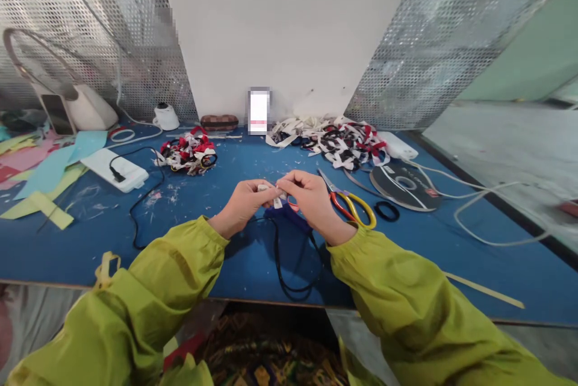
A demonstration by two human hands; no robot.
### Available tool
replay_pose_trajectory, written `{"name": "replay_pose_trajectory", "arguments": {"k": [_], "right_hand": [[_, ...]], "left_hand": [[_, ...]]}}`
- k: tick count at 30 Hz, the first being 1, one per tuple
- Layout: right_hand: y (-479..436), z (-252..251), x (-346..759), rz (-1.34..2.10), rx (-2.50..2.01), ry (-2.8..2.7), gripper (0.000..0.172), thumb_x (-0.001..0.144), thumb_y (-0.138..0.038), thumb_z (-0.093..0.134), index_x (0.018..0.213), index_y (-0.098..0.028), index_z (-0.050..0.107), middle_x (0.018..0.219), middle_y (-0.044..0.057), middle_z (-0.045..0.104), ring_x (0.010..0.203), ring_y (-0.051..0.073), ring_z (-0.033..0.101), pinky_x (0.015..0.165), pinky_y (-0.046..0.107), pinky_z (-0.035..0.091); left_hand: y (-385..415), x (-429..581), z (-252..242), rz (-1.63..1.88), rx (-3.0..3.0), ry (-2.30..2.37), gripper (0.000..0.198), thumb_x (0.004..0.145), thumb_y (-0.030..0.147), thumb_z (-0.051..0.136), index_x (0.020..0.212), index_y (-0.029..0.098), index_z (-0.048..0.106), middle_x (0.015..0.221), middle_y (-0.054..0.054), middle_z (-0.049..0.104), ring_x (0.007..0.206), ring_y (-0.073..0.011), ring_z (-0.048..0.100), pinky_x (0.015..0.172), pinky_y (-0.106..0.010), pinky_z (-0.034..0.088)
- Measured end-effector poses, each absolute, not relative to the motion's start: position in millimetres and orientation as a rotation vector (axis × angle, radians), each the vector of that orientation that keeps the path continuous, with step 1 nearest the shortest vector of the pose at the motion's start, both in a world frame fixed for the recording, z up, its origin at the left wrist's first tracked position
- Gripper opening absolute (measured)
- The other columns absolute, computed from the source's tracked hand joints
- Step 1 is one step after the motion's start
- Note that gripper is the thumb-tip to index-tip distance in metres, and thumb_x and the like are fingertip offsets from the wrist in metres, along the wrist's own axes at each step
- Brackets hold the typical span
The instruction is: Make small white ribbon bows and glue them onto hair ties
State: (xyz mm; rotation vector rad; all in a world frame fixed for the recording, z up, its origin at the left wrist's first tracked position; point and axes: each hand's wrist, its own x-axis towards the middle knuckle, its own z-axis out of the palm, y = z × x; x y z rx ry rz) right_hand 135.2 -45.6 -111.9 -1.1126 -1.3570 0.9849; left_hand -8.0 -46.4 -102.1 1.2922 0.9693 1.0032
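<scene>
At the middle of the blue table, my left hand [246, 202] and my right hand [309, 196] meet with thumbs and forefingers pinched. Between them is a small white ribbon piece [277, 202], mostly covered by the fingers. Both hands appear closed on it. Just below them lies a dark blue tool [291, 216] with a black cord [277, 259]; the right hand partly hides it, so its kind is unclear. Scissors [356, 208] with yellow and red handles lie open right of my right hand, and a black ring [386, 211] is beside them.
A small pile of red, white and black ribbon loops [187, 151] sits left; a larger ribbon pile [343, 139] lies back right. A phone [259, 112] leans on a white board [284, 43]. A white power strip [115, 168], coloured paper [49, 178] and a black reel [404, 187] flank them.
</scene>
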Motion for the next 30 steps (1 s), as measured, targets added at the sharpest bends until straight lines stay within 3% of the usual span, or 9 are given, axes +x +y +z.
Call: {"name": "replay_pose_trajectory", "arguments": {"k": [3, 8, 14, 23, 26, 30], "right_hand": [[-51, -111, 135, 0.963, -1.147, -1.387, 0.022, 0.072, -0.031, 0.062, 0.055, -0.019, 0.055, 0.053, -0.003, 0.051, 0.054, 0.012, 0.043, 0.055, 0.027, 0.035], [-58, -106, 134, 0.546, -1.137, -1.603, 0.021, 0.077, -0.024, 0.057, 0.057, -0.020, 0.054, 0.063, 0.000, 0.056, 0.065, 0.014, 0.051, 0.064, 0.029, 0.037], [-51, -111, 130, 1.038, -1.112, -1.298, 0.023, 0.070, -0.033, 0.063, 0.055, -0.019, 0.054, 0.052, -0.005, 0.048, 0.053, 0.010, 0.040, 0.053, 0.026, 0.032], [-48, -114, 130, 1.237, -1.101, -1.214, 0.025, 0.068, -0.043, 0.068, 0.065, -0.018, 0.064, 0.060, -0.002, 0.059, 0.057, 0.011, 0.049, 0.058, 0.026, 0.039], [-50, -114, 130, 1.127, -1.132, -1.247, 0.019, 0.070, -0.036, 0.066, 0.062, -0.019, 0.062, 0.059, -0.002, 0.059, 0.058, 0.012, 0.050, 0.059, 0.027, 0.040], [-58, -108, 131, 0.708, -1.145, -1.491, 0.020, 0.077, -0.029, 0.059, 0.059, -0.021, 0.057, 0.063, 0.001, 0.058, 0.063, 0.015, 0.051, 0.064, 0.029, 0.040]], "left_hand": [[-47, -8, -101, 0.983, 1.332, 1.005, 0.026, 0.059, 0.034, 0.077, 0.053, 0.015, 0.061, 0.047, 0.003, 0.052, 0.049, -0.0084, 0.044, 0.053, -0.024, 0.033], [-47, -9, -98, 0.967, 1.361, 1.018, 0.026, 0.058, 0.032, 0.078, 0.051, 0.015, 0.060, 0.046, 0.003, 0.052, 0.048, -0.0082, 0.044, 0.052, -0.024, 0.032], [-51, -9, -96, 1.030, 1.319, 0.910, 0.027, 0.058, 0.036, 0.078, 0.052, 0.015, 0.062, 0.049, 0.002, 0.056, 0.050, -0.0088, 0.047, 0.054, -0.024, 0.037], [-47, -7, -104, 1.122, 1.265, 1.094, 0.025, 0.060, 0.037, 0.076, 0.055, 0.015, 0.066, 0.052, 0.000, 0.058, 0.052, -0.0090, 0.046, 0.054, -0.024, 0.038], [-49, -6, -102, 1.092, 1.270, 1.114, 0.025, 0.058, 0.036, 0.077, 0.055, 0.015, 0.066, 0.051, 0.000, 0.057, 0.052, -0.0092, 0.046, 0.053, -0.024, 0.038], [-52, -6, -96, 1.054, 1.268, 1.071, 0.028, 0.057, 0.036, 0.078, 0.048, 0.015, 0.061, 0.048, 0.001, 0.055, 0.051, -0.0092, 0.045, 0.053, -0.024, 0.037]]}}
